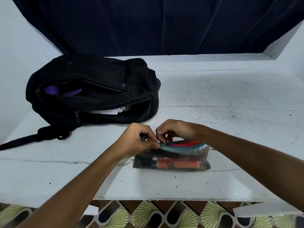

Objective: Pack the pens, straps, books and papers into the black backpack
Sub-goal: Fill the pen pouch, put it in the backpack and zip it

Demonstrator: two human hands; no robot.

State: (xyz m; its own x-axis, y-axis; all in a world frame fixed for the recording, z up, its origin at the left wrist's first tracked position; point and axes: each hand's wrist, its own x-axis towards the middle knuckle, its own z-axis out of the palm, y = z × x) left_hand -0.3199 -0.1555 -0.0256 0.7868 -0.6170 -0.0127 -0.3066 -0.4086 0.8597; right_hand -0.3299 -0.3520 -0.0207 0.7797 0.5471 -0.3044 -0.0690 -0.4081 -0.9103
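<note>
Left hand (pixel 138 139) pinches the near-left end of the teal zip edge of the clear pencil pouch (pixel 171 159); right hand (pixel 176 130) curls fingertips at the zip, apparently on the pull, exact grip unclear. Step looks like zipping the pens (pixel 177 164) shut inside. Next: finish the zip, carry the pouch to the black backpack (pixel 92 89), lying open at rear left on the white table (pixel 230 99) with papers (pixel 108 111) showing. No readable writing.

The black backpack (pixel 92 89) is matt, soft cloth, the pencil pouch (pixel 171 159) clear glossy plastic with a teal cloth zip edge, the counter (pixel 222 96) matt, scuffed white-painted stone, the curtain (pixel 164 25) dark cloth.
</note>
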